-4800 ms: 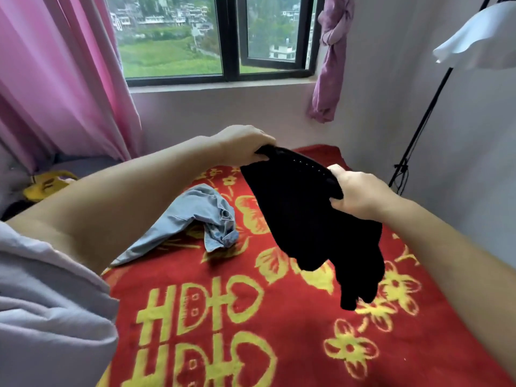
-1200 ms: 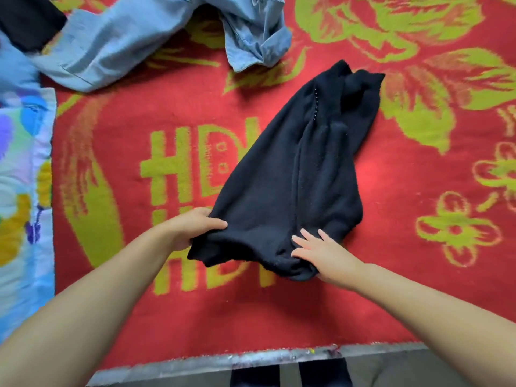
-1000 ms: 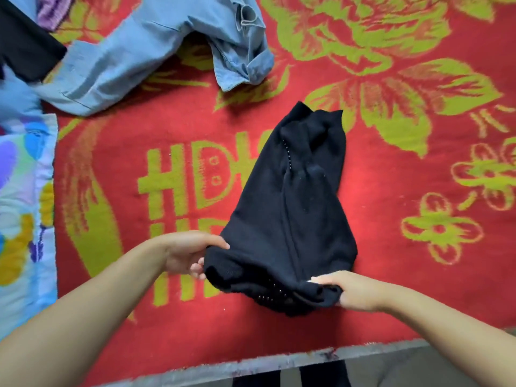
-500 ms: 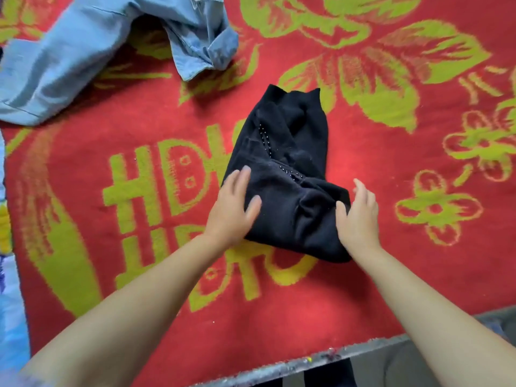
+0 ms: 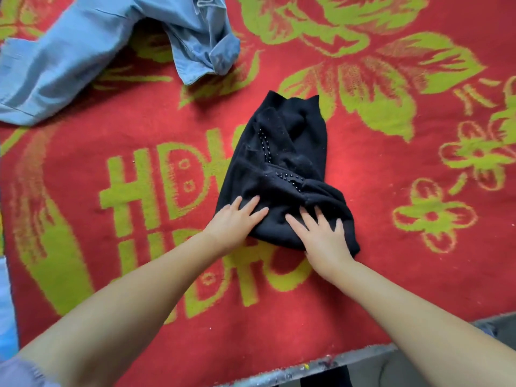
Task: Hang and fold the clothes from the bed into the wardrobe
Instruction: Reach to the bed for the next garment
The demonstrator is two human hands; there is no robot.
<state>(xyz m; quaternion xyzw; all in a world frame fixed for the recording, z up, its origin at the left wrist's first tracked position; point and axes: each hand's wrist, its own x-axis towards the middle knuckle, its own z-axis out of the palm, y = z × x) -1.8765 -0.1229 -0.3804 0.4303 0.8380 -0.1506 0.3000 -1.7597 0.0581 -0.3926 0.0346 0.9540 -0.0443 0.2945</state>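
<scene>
My left hand point(image 5: 236, 222) and right hand point(image 5: 325, 237) lie flat, fingers spread, on the near end of the black garment point(image 5: 279, 174); neither grip holds anything. It lies on the red blanket point(image 5: 391, 275) of the bed, its long axis pointing away from me. It looks soft and light; I would take it under the folded near edge.

Red blanket point(image 5: 391, 261) with yellow-green flowers and lettering, grey paint-flecked bed edge point(image 5: 321, 364), even soft light
</scene>
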